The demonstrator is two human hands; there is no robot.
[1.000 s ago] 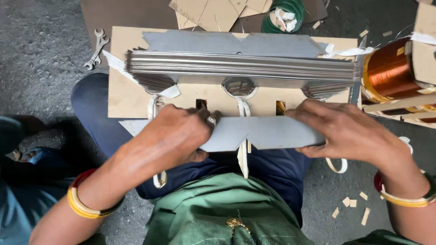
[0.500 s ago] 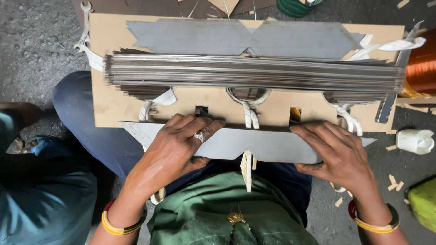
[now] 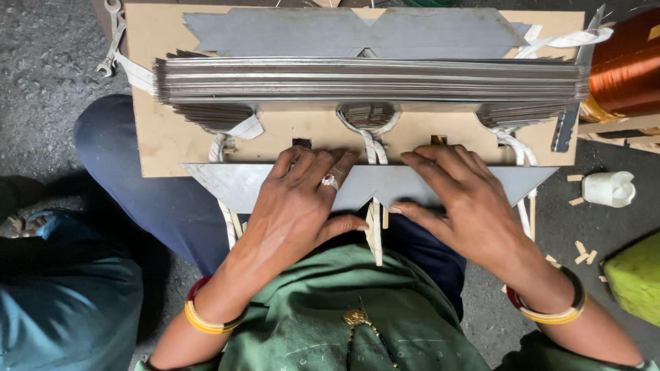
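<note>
My left hand [image 3: 302, 199] and my right hand [image 3: 462, 200] both lie flat, fingers spread, on a grey metal sheet [image 3: 227, 184] with slanted ends and a notch in the middle. The sheet rests on the near edge of a tan board [image 3: 165, 137] across my lap. Above the hands a thick stack of thin metal sheets [image 3: 371, 79] stands on edge, tied with white tape [image 3: 371, 148]. Another grey sheet [image 3: 344, 31] lies flat at the board's far side. A ring sits on my left hand.
A copper wire coil [image 3: 625, 65] stands at the upper right. A wrench [image 3: 113, 41] lies at the upper left on the grey floor. A white tape roll [image 3: 608, 189], small wood chips [image 3: 584, 251] and a green object [image 3: 636, 278] lie to the right.
Both hands have spread flat on the near metal sheet and shifted towards its middle. The view has moved closer to the board.
</note>
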